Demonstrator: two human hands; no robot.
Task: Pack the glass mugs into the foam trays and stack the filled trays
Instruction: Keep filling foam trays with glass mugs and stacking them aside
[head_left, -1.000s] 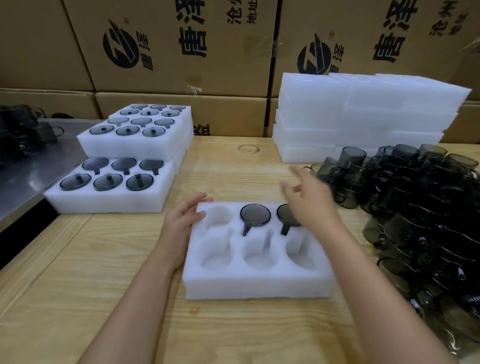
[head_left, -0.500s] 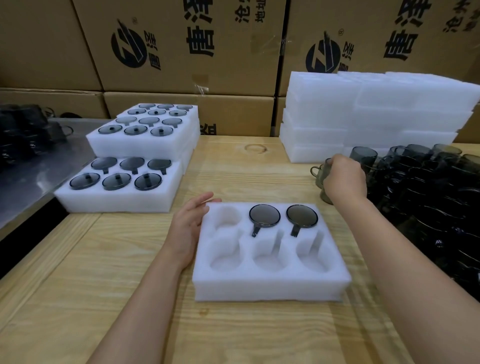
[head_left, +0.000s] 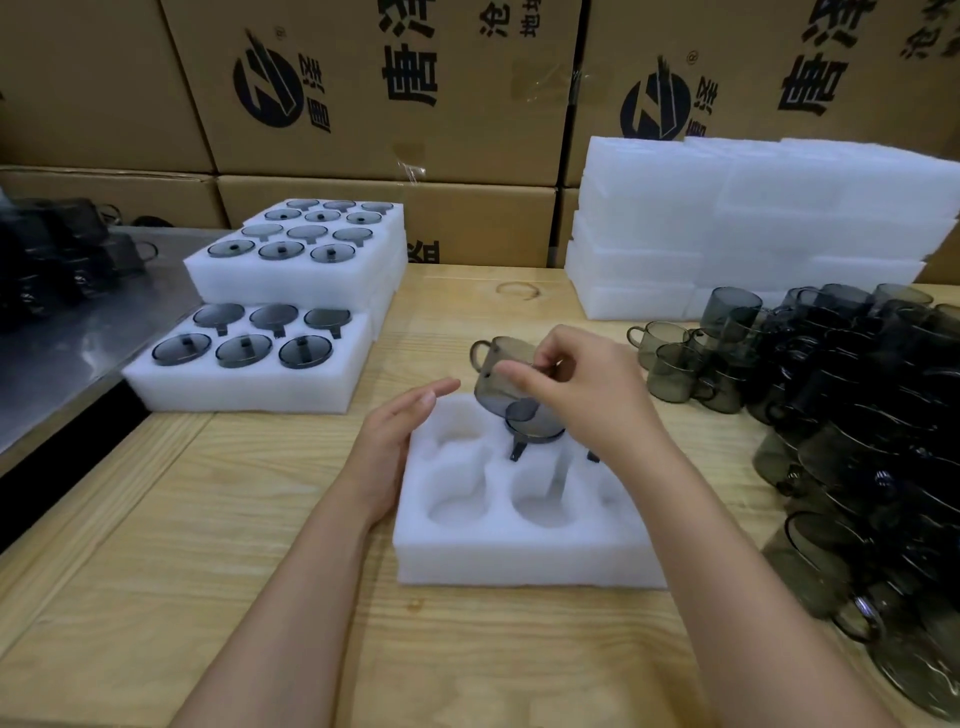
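Nearest me on the worktop (head_left: 208, 545) sits the open foam tray (head_left: 519, 556), its front three pockets bare. My left hand (head_left: 387, 457) rests against the tray's left edge, its fingers (head_left: 428, 397) straight and close together. My right hand (head_left: 592, 400) is over the tray's far row, fingers (head_left: 519, 375) pinching a glass mug (head_left: 496, 387) that hangs tilted in the air, handle to the far left. Just below it a seated mug (head_left: 535, 434) fills the middle far pocket; the pocket to its right is mostly hidden by my hand. To the right lies a heap of loose mugs (head_left: 857, 415). At far left are the filled trays (head_left: 249, 384), and beyond the heap a stack of spare foam (head_left: 727, 223), backed by cardboard boxes (head_left: 389, 104).
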